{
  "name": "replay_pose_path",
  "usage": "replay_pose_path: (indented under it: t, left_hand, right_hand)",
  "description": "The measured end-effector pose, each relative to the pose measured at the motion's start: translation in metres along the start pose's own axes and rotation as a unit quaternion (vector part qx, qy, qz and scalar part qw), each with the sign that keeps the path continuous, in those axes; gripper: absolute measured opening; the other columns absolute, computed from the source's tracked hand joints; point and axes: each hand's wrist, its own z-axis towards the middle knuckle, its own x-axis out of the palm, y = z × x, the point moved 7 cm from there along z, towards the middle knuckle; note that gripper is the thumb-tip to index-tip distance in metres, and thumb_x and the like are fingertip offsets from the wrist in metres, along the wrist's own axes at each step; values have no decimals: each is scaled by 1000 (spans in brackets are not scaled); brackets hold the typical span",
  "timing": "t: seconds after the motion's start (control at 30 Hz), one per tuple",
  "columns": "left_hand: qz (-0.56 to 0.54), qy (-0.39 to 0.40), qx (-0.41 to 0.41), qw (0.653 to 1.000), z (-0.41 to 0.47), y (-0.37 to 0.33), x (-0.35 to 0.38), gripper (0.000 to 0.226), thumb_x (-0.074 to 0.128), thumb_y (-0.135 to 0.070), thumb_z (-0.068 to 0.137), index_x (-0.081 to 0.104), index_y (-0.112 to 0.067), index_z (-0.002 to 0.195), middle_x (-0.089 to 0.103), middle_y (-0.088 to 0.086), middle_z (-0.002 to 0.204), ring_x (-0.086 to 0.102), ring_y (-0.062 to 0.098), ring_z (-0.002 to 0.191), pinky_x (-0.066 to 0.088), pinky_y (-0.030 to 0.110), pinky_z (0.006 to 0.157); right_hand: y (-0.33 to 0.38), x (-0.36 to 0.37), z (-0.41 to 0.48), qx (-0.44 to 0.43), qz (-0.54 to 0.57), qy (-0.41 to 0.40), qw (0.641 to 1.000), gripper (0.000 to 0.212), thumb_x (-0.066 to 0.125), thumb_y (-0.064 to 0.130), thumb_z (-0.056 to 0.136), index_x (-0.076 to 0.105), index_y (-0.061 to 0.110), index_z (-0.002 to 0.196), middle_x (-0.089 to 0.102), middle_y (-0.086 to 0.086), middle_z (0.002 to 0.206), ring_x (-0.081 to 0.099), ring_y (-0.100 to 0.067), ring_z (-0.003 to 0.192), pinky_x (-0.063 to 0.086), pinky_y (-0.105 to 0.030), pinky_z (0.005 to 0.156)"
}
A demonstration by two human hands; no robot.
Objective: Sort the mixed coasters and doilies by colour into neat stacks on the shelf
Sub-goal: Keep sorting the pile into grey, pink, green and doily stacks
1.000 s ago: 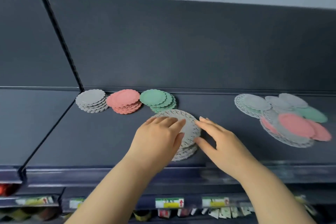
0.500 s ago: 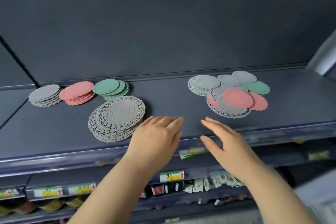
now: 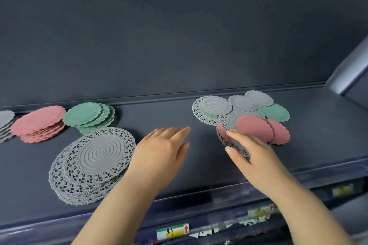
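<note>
Coasters and doilies (image 3: 249,117) are lying mixed at two o'clock on the shelf (image 3: 199,165); pink stack (image 3: 39,123), green stack (image 3: 89,115) and lace stack (image 3: 93,163) are sitting sorted at nine. Left hand (image 3: 159,155) and right hand (image 3: 256,161) are hovering flat, gripping nothing.

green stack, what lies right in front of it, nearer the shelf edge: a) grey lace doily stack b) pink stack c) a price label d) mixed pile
a: the grey lace doily stack sits just in front of the green stack, toward the edge of the shelf; the pink stack is beside it, and the mixed pile is apart.
</note>
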Motion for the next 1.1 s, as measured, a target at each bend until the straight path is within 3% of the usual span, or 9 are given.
replay_pose_path:
  t: [0.17,0.33,0.43,0.57,0.73,0.93,1.03,1.1]
  left_hand:
    - [-1,-2,0,1000,25,4,15,43,38,-38,86,68,-21,111,71,-7,101,68,19,84,54,34,73]
    - [6,1,11,1000,51,-23,29,42,38,-38,85,69,-24,109,70,-11,99,69,14,82,54,27,69]
    - [7,1,3,1000,68,-47,41,40,38,-36,86,70,-24,106,71,-12,98,69,14,81,54,27,68]
    - [-33,13,-8,999,81,-100,60,36,39,-34,87,69,-26,105,70,-12,100,68,14,84,54,26,68]
    - [-13,21,-51,998,95,-134,74,35,39,-33,86,69,-24,104,69,-10,102,67,15,86,53,26,67]
    - [0,31,-107,994,86,-155,89,36,40,-36,87,69,-25,106,68,-11,103,66,14,89,55,29,72]
    - [11,32,-137,990,82,-156,91,36,41,-37,87,69,-25,106,68,-10,103,67,15,89,56,31,73]
    - [28,26,-148,988,82,-157,86,37,40,-36,86,70,-25,104,69,-12,102,67,14,89,55,29,75]
  right_hand:
    - [-20,-5,22,0,8,-25,1000,41,53,32,89,47,33,130,39,28,125,32,13,116,22,-11,97]
    - [-62,-28,41,8,-8,-35,999,39,59,26,87,53,28,126,43,26,123,37,6,120,20,-5,99]
    - [-90,-48,54,11,-5,-46,999,38,60,26,86,55,28,124,45,25,121,41,2,118,25,-16,105]
    - [-123,-62,66,-11,17,12,1000,39,58,26,87,53,31,125,45,26,124,35,16,112,18,6,90]
    - [-156,-77,78,-50,16,52,997,39,59,27,86,54,30,125,47,22,129,39,7,119,27,-14,101]
    - [-170,-84,92,-107,0,103,989,39,59,30,86,54,32,125,45,22,132,39,6,122,24,-11,98]
    - [-152,-78,95,-157,-2,153,976,48,60,42,84,48,34,129,37,23,139,28,9,127,19,-11,103]
    - [-133,-63,91,-202,-22,206,957,60,60,49,81,39,34,136,27,20,147,16,4,136,16,-20,111]
